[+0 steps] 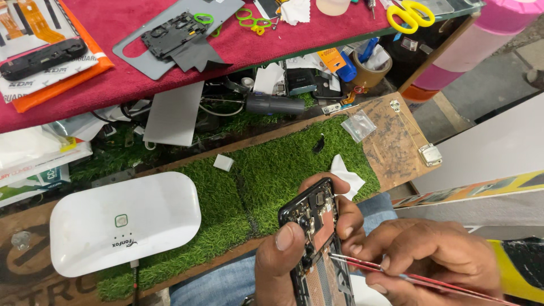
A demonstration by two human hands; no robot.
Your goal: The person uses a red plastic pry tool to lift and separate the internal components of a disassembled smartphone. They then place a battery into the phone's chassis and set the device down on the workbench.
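My left hand [294,249] grips an opened black phone [313,221] with its back cover off, thumb on the left edge and fingers wrapped behind it. The phone's inner boards and a copper-coloured part show. My right hand [430,255] holds thin red-handled tweezers [368,265], whose tips touch the phone's lower inner part. Both hands hover over my lap at the near edge of a green artificial-grass mat [266,170].
A white rounded device [122,221] lies on the mat's left. Small white tissue pieces [347,175] and a white block [223,162] rest on the grass. A red cloth shelf [113,73] above carries a phone frame [173,35], yellow scissors [409,14] and parts. Clutter sits beneath it.
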